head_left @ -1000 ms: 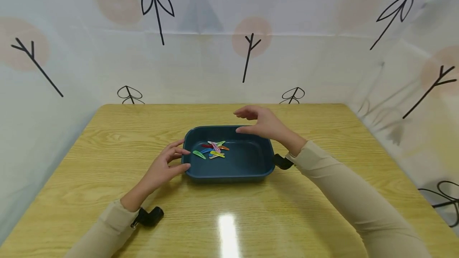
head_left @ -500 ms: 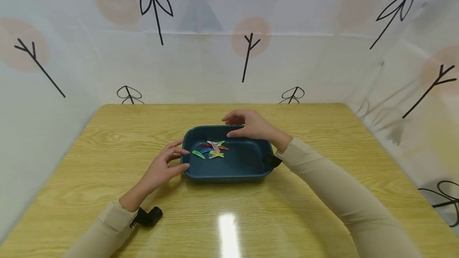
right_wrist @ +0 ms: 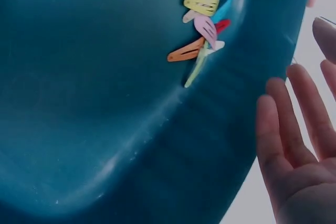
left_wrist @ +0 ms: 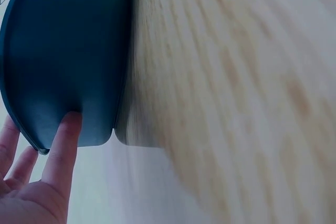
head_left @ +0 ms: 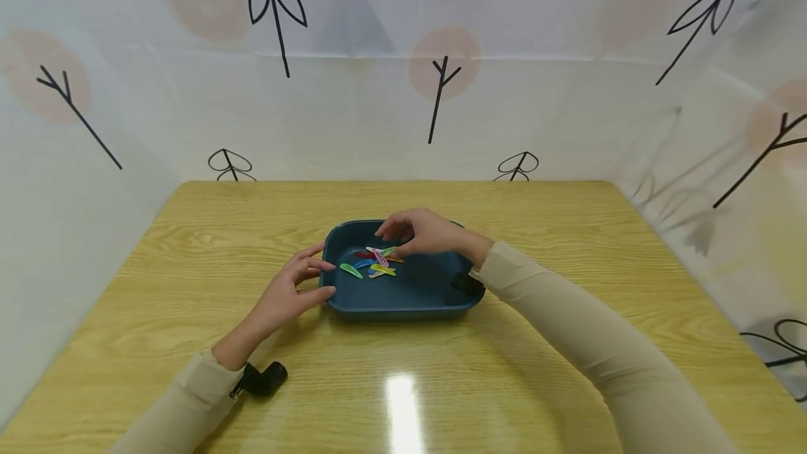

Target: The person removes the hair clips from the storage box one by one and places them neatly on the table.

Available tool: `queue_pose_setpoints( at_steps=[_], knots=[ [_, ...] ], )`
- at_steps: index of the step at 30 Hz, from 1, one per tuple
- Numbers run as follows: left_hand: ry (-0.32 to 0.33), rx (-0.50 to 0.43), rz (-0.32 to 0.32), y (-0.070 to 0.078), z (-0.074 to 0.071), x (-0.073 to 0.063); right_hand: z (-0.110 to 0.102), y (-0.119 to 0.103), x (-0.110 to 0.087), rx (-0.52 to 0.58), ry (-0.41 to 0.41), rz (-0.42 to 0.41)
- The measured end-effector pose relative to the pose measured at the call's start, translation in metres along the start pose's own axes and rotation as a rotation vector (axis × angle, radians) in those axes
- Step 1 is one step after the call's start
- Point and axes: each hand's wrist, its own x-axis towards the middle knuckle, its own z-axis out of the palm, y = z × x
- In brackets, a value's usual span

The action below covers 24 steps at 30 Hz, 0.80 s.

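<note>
A dark blue plastic basin (head_left: 429, 289) rests on the table. In its left part lies a small heap of snap hair clips (head_left: 380, 258) in several colours, with a green hair clip (head_left: 350, 270) a little apart. My left hand (head_left: 291, 296) touches the basin's left end; the left wrist view shows a straight digit (left_wrist: 63, 153) against the outer wall. Above the heap hovers my right hand (head_left: 429, 233), thumb and fingers apart with nothing between them. In the right wrist view, the relaxed fingers (right_wrist: 270, 135) appear beside the hair clips (right_wrist: 205, 27), apart from them.
The wooden table (head_left: 189, 251) extends around the basin. Behind it hangs a pale cloth (head_left: 353, 111) with drawn plants. Black wrist cameras (head_left: 265, 379) sit at both cuffs, the right one over the basin's right end.
My right hand has moved left and lower, from over the basin's far right rim to just above the hair clips. The left hand stays at the basin's left end.
</note>
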Motion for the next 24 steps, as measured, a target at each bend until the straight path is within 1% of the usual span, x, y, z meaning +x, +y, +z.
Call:
queue_pose_setpoints(
  at_steps=[6,9,13,19,24],
  knots=[
    [0.000,-0.013,-0.001,0.000,0.001,0.000,0.008,0.003,0.006,0.017,-0.087,0.003],
    [0.002,-0.012,-0.001,0.000,0.001,0.000,0.013,0.006,0.010,-0.013,-0.122,0.002],
    [0.000,-0.017,0.005,-0.001,0.001,-0.001,0.018,0.009,0.014,-0.078,-0.166,0.016],
    [0.003,-0.025,0.012,-0.001,0.001,-0.001,0.025,0.016,0.020,-0.157,-0.198,0.040],
    [-0.001,-0.023,0.020,-0.001,0.001,-0.001,0.029,0.020,0.022,-0.215,-0.193,0.054]
  ],
)
